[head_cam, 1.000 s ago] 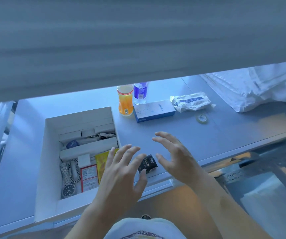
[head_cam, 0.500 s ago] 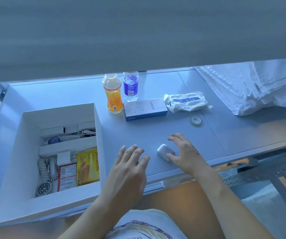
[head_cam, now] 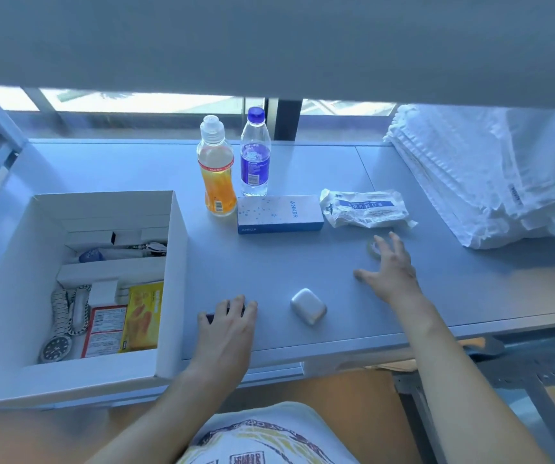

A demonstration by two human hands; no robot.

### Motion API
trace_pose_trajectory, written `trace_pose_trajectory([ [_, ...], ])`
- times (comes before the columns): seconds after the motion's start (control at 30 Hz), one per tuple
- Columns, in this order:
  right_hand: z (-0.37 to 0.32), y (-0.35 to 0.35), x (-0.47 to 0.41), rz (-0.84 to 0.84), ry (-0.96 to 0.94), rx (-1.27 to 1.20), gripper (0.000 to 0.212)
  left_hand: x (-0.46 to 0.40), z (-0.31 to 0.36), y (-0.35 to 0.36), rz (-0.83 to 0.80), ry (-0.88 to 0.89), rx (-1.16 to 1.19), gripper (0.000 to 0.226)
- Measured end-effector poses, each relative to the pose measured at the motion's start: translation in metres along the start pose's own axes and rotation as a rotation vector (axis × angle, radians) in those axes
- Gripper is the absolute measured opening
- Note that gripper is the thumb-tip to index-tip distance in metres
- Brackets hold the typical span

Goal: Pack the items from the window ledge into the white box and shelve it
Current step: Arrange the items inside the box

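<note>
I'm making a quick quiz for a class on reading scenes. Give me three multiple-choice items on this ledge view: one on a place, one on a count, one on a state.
1. Where does the blue carton lie?
A. inside the white box
B. on the ledge in front of the two bottles
C. under the folded cloth

2. How many bottles stand on the ledge?
A. one
B. two
C. four

3. How is the white box?
A. open on top, things inside
B. closed with a lid
C. tipped on its side

Key: 1 B, it lies in front of the orange bottle and the blue-label bottle; 2 B, only those two stand there; 3 A, a watch and packets show inside.
</note>
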State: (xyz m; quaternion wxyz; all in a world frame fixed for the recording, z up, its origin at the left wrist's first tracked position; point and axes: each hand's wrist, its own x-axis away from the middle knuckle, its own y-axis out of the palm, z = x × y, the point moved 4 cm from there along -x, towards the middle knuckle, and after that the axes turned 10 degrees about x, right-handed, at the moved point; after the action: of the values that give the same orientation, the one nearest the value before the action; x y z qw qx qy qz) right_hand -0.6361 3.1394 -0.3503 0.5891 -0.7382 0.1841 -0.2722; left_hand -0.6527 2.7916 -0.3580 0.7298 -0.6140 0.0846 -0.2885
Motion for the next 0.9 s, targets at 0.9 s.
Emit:
trace_pose_trajectory([
  [0.9, -0.175, -0.053, 0.107, 0.194, -0.567, -0.519, 0.048, 0.078, -0.051, -0.160, 0.544, 0.234, 0.558, 0.047],
])
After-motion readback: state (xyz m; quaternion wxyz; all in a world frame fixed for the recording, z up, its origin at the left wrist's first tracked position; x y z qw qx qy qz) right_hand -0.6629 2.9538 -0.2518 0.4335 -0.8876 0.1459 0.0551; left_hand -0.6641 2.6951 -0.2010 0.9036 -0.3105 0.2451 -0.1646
